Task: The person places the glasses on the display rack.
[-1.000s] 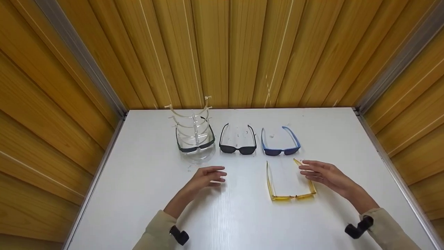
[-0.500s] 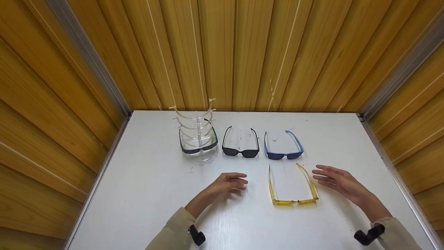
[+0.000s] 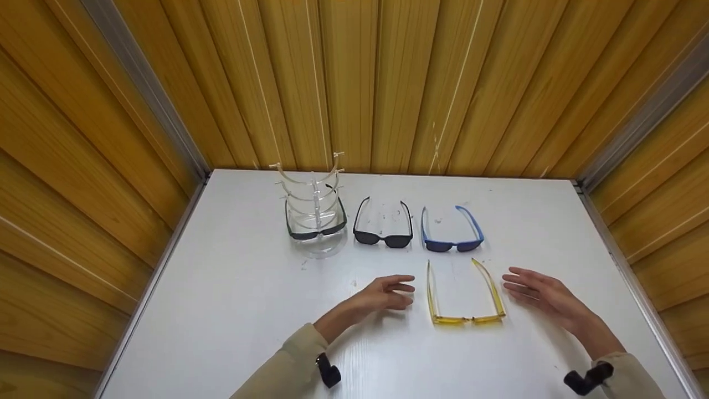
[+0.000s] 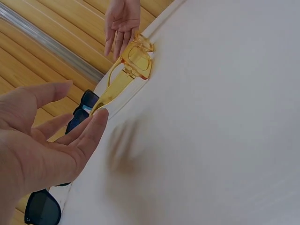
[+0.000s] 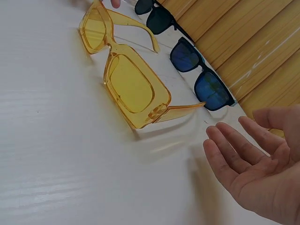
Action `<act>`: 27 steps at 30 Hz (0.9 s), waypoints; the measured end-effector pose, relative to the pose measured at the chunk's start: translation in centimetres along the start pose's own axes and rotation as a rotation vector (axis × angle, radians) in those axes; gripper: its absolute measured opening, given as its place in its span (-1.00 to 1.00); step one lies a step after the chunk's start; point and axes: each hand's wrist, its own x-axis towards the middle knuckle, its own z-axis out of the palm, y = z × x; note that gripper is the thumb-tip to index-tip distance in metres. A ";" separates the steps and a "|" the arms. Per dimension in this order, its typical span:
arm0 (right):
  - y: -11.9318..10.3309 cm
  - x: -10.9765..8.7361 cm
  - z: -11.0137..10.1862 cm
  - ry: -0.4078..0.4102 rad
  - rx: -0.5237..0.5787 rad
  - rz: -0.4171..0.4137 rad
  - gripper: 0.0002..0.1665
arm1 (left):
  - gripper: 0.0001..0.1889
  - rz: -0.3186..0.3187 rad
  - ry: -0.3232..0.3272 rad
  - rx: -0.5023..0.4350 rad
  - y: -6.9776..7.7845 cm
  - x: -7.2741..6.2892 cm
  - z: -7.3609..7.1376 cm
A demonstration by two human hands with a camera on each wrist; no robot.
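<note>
Yellow sunglasses (image 3: 467, 320) with unfolded temples lie on the white table, lenses toward the person. Just left of them hovers my left hand (image 3: 379, 296), fingers relaxed and holding nothing. On the other side is my right hand (image 3: 545, 293), its fingers loosely extended and apart from the frame. In the right wrist view the yellow sunglasses (image 5: 133, 86) show see-through lenses, with my right hand (image 5: 258, 164) near one temple's tip. The left wrist view has my left hand (image 4: 56, 136) beside the other temple of the yellow sunglasses (image 4: 119, 86).
Behind stand black sunglasses (image 3: 382, 239) and blue sunglasses (image 3: 454, 245) in a row. At the left, a clear tiered display stand (image 3: 317, 208) bears dark sunglasses (image 3: 318, 233) on its lowest level. Wood-look panels (image 3: 349, 83) enclose the table (image 3: 221, 310).
My left hand has moved right, close to the yellow sunglasses. My right hand has drawn away from their right temple, slightly rightward. The view has shifted a little.
</note>
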 end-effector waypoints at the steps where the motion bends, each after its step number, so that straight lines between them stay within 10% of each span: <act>1: 0.1 -0.1 0.0 -0.015 0.011 -0.001 -0.46 | -0.38 0.002 -0.006 -0.001 0.0 0.2 0.2; 10: 1.1 -0.8 0.0 -0.175 0.194 0.025 -0.46 | -0.34 -0.014 -0.054 -0.026 -0.8 1.4 1.9; 27: 1.8 -0.2 1.8 -0.144 0.195 0.114 -0.28 | -0.29 -0.062 0.028 -0.087 -1.1 3.3 3.2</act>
